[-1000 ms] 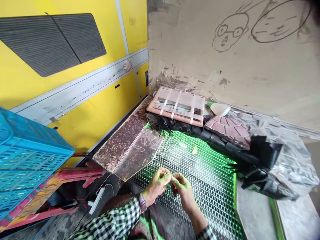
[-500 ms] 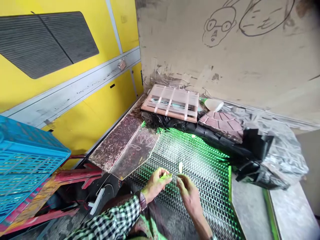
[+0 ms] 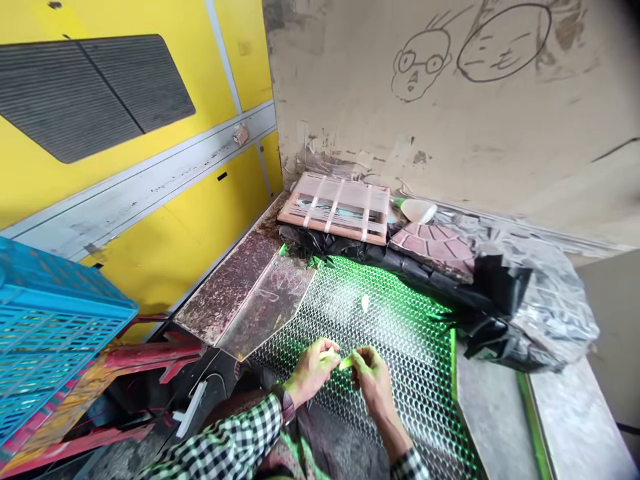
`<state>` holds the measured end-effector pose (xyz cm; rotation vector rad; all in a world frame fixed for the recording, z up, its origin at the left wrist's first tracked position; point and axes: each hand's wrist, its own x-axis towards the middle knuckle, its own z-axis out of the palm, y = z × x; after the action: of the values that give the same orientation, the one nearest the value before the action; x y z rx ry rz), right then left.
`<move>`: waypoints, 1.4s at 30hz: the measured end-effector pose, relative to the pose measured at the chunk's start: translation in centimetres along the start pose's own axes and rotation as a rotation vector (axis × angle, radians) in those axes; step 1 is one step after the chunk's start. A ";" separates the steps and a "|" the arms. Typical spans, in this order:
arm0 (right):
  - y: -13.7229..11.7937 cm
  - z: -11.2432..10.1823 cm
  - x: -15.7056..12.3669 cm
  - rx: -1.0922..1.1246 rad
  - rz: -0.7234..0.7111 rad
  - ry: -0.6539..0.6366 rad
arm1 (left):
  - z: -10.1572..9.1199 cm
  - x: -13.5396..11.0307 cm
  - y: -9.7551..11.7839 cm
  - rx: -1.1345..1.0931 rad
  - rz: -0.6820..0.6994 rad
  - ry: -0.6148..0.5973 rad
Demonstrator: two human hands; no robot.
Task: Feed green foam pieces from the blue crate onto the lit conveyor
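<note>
Left hand (image 3: 311,372), right hand (image 3: 374,387) pinching green sliver (image 3: 345,363)

Left hand (image 3: 312,372), right hand (image 3: 373,385) close together, fingers (image 3: 327,350) pinching.

I'm looking into a rough workshop: a yellow metal panel (image 3: 125,200) with a louvred vent (image 3: 95,97) at upper left, a scraped plaster wall (image 3: 500,147) at upper right.

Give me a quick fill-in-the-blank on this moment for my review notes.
The left hand has a ____ on its wrist.
It and the right hand pinch a small pale-green piece above wire mesh lit ____.
The plastic crate at far left is ____.

Missing words: watch; green; blue.
</note>
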<state>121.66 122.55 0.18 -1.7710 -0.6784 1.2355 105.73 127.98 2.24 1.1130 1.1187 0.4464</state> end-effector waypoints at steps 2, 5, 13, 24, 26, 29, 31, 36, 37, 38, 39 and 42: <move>-0.1 -0.8 0.3 -0.267 -0.087 0.103 | -0.3 0.1 -0.3 0.060 0.010 0.020; -0.6 -1.5 -0.2 -0.502 -0.173 0.178 | -0.6 0.0 -0.6 0.137 0.042 -0.014; 0.1 1.5 -2.1 0.123 -0.025 -0.267 | -0.5 -1.2 0.3 -0.102 -0.066 -0.168; 0.3 3.0 -2.7 0.088 0.054 -0.214 | -1.1 -0.7 -0.3 0.108 0.026 -0.053; 0.2 2.9 -2.7 0.085 0.045 -0.188 | -0.8 -0.7 -0.4 0.048 -0.015 -0.112; -0.2 2.6 -2.5 0.124 0.093 -0.222 | -0.5 -0.5 -0.7 -0.027 -0.009 -0.120; -0.6 2.5 -2.6 0.123 0.113 -0.242 | -0.4 -0.2 -1.0 0.024 0.008 -0.089; -1.2 2.6 -2.5 0.069 0.005 -0.212 | -0.5 0.9 -1.3 0.185 0.033 -0.027; -1.3 2.6 -2.5 0.085 0.012 -0.224 | -0.5 1.1 -1.2 0.177 0.052 -0.014; -1.4 2.5 -2.4 0.106 0.030 -0.238 | -0.5 1.2 -1.2 0.163 0.070 -0.003; -1.4 2.4 -2.3 0.123 0.049 -0.249 | -0.5 1.3 -1.1 0.152 0.081 0.008; -1.3 2.0 -1.9 0.139 0.066 -0.232 | -0.3 1.3 -1.0 0.193 0.066 0.008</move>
<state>119.14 122.35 1.86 -1.5619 -0.6518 1.5116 105.80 128.72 0.75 1.3209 1.1529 0.4001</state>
